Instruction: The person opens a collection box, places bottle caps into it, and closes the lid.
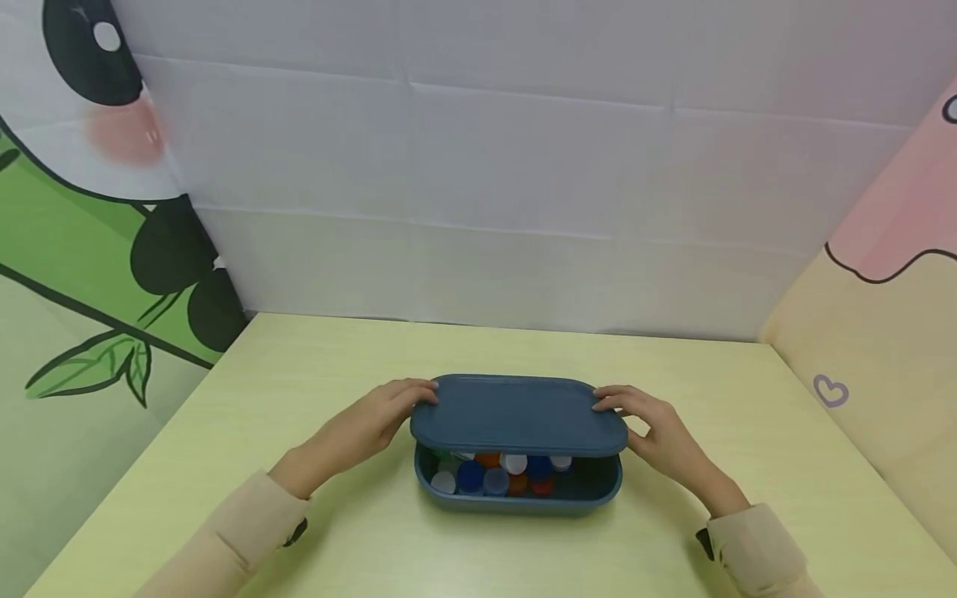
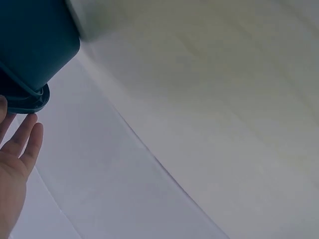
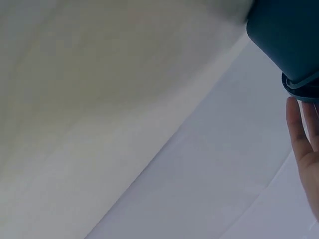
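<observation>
A dark blue oval lid (image 1: 516, 415) sits tilted over a matching blue box (image 1: 516, 505), its near edge raised so a gap shows at the front. Through that gap I see several bottle caps, among them a blue cap (image 1: 470, 477), a white cap (image 1: 444, 482) and an orange cap (image 1: 517, 483). My left hand (image 1: 377, 418) holds the lid's left end, fingers over the top. At the right end, my right hand (image 1: 661, 432) grips the lid with fingers on top and thumb at the edge. Both wrist views show the box (image 2: 35, 40) from the side, with fingertips against the lid (image 2: 30, 105).
The box stands on a pale yellow table (image 1: 359, 540). Behind it rises a white sheet wall (image 1: 516, 166). Printed cartoon panels flank the table, a green-and-white panel (image 1: 67, 224) on the left and a pink-and-cream panel (image 1: 897, 316) on the right.
</observation>
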`<control>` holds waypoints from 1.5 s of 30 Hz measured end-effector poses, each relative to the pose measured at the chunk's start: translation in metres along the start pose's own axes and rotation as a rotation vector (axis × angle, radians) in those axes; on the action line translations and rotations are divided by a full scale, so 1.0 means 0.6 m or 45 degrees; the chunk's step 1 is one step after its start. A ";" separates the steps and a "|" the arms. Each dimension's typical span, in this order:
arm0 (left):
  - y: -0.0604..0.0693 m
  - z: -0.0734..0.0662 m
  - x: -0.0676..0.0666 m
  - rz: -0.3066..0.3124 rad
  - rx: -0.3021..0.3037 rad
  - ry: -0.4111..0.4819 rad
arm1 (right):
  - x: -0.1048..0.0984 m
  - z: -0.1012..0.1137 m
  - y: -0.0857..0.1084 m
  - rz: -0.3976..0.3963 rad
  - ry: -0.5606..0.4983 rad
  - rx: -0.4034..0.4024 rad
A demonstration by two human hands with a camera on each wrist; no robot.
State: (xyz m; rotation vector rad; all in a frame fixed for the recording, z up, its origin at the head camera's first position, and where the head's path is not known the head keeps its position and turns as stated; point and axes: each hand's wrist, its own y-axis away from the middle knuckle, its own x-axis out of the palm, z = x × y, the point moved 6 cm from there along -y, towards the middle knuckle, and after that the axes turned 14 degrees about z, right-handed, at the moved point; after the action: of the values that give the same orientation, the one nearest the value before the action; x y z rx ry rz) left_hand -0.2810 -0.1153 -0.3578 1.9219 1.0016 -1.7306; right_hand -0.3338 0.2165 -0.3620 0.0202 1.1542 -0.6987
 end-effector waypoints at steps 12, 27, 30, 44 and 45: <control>0.009 -0.004 0.011 -0.036 0.102 -0.100 | 0.010 0.006 0.009 -0.008 0.132 -0.004; 0.013 -0.012 0.012 -0.050 0.116 -0.195 | 0.010 0.015 0.012 0.024 0.191 -0.005; 0.014 -0.013 0.012 -0.027 0.111 -0.204 | 0.009 0.016 0.011 0.004 0.198 -0.015; 0.004 -0.005 0.024 0.211 -0.254 0.087 | 0.035 -0.003 0.002 0.275 0.002 0.377; 0.005 -0.004 0.026 0.225 -0.262 0.089 | 0.037 -0.003 0.002 0.290 -0.011 0.391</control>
State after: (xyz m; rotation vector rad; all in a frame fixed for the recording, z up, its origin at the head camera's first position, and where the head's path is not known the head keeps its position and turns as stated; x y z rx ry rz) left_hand -0.2772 -0.1115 -0.3731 1.8875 0.9616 -1.4145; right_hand -0.3295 0.2069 -0.3819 0.4017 1.0085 -0.6658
